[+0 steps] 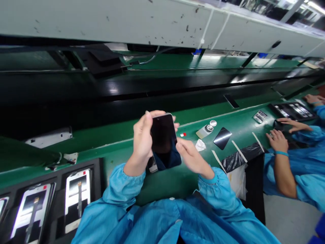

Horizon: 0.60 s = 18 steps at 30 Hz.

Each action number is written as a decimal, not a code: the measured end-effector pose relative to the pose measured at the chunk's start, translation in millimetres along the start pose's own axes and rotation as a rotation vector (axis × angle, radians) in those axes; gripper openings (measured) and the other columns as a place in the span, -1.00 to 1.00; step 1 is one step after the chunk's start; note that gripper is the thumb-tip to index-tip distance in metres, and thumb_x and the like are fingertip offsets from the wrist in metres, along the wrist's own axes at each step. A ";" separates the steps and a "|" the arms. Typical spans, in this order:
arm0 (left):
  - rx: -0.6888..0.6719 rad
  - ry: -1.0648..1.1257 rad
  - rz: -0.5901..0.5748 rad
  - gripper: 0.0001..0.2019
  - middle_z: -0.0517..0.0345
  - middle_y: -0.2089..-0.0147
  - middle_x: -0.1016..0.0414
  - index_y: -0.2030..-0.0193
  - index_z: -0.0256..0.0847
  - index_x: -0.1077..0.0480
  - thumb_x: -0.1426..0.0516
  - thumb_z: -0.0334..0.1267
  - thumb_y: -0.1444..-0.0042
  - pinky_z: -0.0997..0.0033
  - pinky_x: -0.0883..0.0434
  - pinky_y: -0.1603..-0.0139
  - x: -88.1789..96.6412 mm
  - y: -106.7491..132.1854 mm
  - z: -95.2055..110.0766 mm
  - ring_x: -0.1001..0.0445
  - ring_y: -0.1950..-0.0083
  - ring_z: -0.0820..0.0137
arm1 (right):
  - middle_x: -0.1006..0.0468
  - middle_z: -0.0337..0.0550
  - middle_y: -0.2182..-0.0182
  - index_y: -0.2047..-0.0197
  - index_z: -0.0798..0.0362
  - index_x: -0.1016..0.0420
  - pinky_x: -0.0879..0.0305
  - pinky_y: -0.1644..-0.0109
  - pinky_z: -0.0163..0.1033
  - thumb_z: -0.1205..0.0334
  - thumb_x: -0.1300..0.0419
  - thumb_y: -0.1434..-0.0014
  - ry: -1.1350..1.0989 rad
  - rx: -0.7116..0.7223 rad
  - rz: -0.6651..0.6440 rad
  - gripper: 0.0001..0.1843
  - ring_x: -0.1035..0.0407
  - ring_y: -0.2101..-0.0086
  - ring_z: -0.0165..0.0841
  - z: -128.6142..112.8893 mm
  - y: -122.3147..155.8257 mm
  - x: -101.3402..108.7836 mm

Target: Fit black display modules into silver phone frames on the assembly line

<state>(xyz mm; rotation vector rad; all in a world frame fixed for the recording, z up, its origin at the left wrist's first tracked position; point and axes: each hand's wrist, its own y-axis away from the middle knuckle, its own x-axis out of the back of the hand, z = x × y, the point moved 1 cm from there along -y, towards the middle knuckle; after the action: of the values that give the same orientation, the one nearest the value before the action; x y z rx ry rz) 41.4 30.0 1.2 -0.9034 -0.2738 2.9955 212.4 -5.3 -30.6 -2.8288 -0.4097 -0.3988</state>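
A smartphone (pixel 165 140) with a glossy black screen is held up in front of me, screen facing me. My left hand (pixel 143 137) is wrapped round its left side; its fingertips show past the upper right edge. The fingers of my right hand (pixel 191 154) close on the lower right edge, partly hidden behind the phone. Below the phone's lower left corner a small metallic piece (pixel 152 166) shows; the rest of it is hidden.
A black foam tray (pixel 98 179) with phone screen panels lies at left. Right of my hands are a small bottle (pixel 203 131), a crumpled white wipe (pixel 200 145) and a dark panel (pixel 222 138). A co-worker's hands (pixel 278 139) work at far right. A dark conveyor belt (pixel 114 105) runs beyond.
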 end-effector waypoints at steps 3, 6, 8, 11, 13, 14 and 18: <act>-0.022 0.115 0.111 -0.48 -0.03 0.13 -0.80 0.05 -0.20 -0.57 -0.28 0.30 -0.40 0.19 -0.77 0.17 11.8 -12.7 10.4 -0.82 0.20 0.15 | -0.37 -0.26 0.57 0.50 -0.03 -0.30 -0.32 0.29 -0.21 -0.48 0.09 -0.58 0.004 -0.003 -0.205 -0.18 -0.29 0.47 -0.36 4.5 10.5 -9.3; -0.049 0.145 0.173 -0.50 -0.03 0.12 -0.79 0.05 -0.18 -0.55 -0.25 0.29 -0.43 0.19 -0.78 0.12 20.8 -21.4 13.3 -0.83 0.16 0.14 | -0.59 -0.18 0.50 0.40 -0.01 -0.49 -0.45 0.18 -0.18 -0.38 0.09 -0.63 -0.076 0.021 -0.328 -0.22 -0.50 0.41 -0.30 4.9 12.6 -10.6; -0.038 0.152 0.205 -0.50 -0.04 0.09 -0.79 0.04 -0.17 -0.54 -0.23 0.30 -0.44 0.16 -0.79 0.07 24.0 -24.1 12.6 -0.83 0.12 0.12 | -0.60 -0.20 0.52 0.38 -0.02 -0.50 -0.45 0.23 -0.20 -0.36 0.03 -0.62 -0.113 0.033 -0.345 -0.27 -0.51 0.45 -0.31 5.0 10.6 -9.4; -0.007 0.172 0.213 -0.51 -0.04 0.02 -0.79 0.01 -0.14 -0.51 -0.21 0.30 -0.46 0.08 -0.79 -0.03 24.7 -24.0 11.6 -0.83 0.03 0.10 | -0.50 -0.25 0.62 0.46 -0.06 -0.41 -0.44 0.30 -0.20 -0.41 -0.01 -0.58 -0.168 0.018 -0.318 -0.26 -0.46 0.52 -0.32 10.4 6.9 -11.5; 0.001 0.197 0.180 -0.54 -0.03 -0.07 -0.78 -0.04 -0.10 -0.49 -0.18 0.29 -0.48 0.05 -0.78 -0.08 22.8 -22.5 11.1 -0.82 -0.05 0.11 | -0.35 -0.29 0.72 0.55 -0.09 -0.29 -0.45 0.33 -0.17 -0.48 -0.04 -0.53 -0.237 -0.006 -0.280 -0.22 -0.41 0.57 -0.31 17.5 5.7 -17.3; 0.008 0.210 0.158 -0.56 -0.02 -0.11 -0.78 -0.06 -0.07 -0.47 -0.18 0.28 -0.49 0.05 -0.78 -0.09 21.3 -21.7 10.4 -0.81 -0.08 0.12 | -0.27 -0.31 0.75 0.58 -0.11 -0.23 -0.44 0.34 -0.16 -0.52 -0.05 -0.49 -0.276 -0.019 -0.256 -0.20 -0.38 0.59 -0.31 21.3 5.7 -21.3; 0.000 0.241 0.146 -0.70 -0.01 -0.08 -0.79 -0.05 -0.06 -0.42 -0.18 0.12 -0.55 0.21 -0.79 0.07 14.6 -20.2 4.6 -0.81 -0.01 0.20 | -0.27 -0.28 0.76 0.63 -0.09 -0.27 -0.34 0.45 -0.18 -0.63 -0.15 -0.36 -0.336 -0.072 -0.194 -0.15 -0.30 0.65 -0.34 30.4 7.4 -39.7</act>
<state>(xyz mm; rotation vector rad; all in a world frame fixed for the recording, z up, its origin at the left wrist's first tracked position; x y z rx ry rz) 25.7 49.9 0.3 -1.3245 -0.2126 2.9692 185.1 -12.9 -72.4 -2.9397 -0.7538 0.0322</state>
